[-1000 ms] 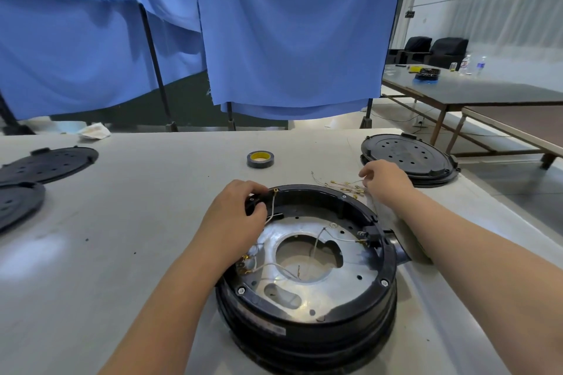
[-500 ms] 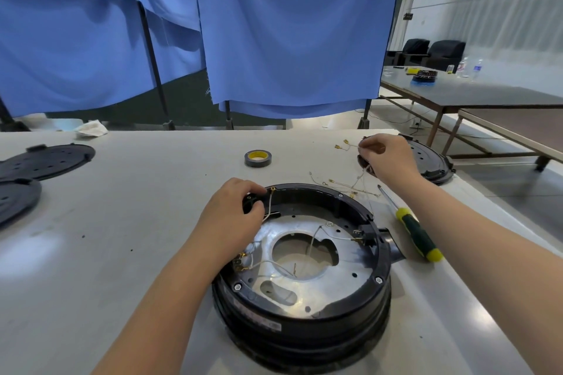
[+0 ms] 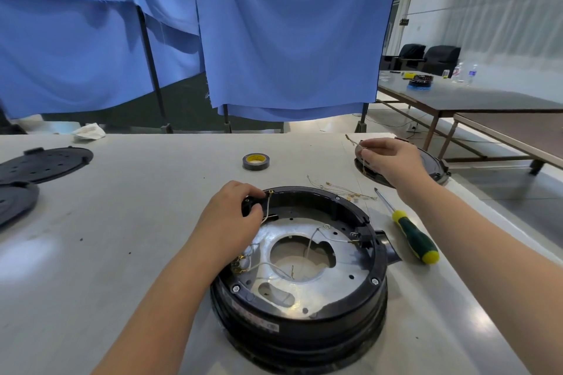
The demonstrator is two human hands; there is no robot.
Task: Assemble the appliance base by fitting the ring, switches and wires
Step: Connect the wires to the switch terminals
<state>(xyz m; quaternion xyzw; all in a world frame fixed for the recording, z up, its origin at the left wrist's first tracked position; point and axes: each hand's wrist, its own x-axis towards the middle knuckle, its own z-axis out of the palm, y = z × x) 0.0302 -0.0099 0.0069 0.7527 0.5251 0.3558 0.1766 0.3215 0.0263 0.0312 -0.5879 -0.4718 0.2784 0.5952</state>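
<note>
Base [image 3: 300,271] sits open side up on counter [image 3: 128,222], mid-front. Black ring is seated round the rim; silver plate inside w/ a few wires already routed across it.

Step in hand, as I read it: get one more wire from the loose bunch [image 3: 341,189] into the base.

- L hand [image 3: 231,219] at the far-left rim, fingers [image 3: 254,192] closed narrow on a small black part, prob. a switch [image 3: 250,205], w/ a thin white lead running down beside it. Keep that pinned so the lead doesn't pop out.
- R hand [image 3: 393,160] lifted over the spare black cover [image 3: 432,167] at far right, fingers pinched tight on one thin wire [image 3: 353,140], brass terminal end sticking out left.
- Wire is fine and springy: bring it in low, terminal first, keep it from snagging on the bunch just behind the base.
- Can't tell which tab it mates to from here.

Screwdriver [image 3: 409,236] lies just right of the base, apart from both hands. Tape roll [image 3: 256,161] further back, untouched.
</note>
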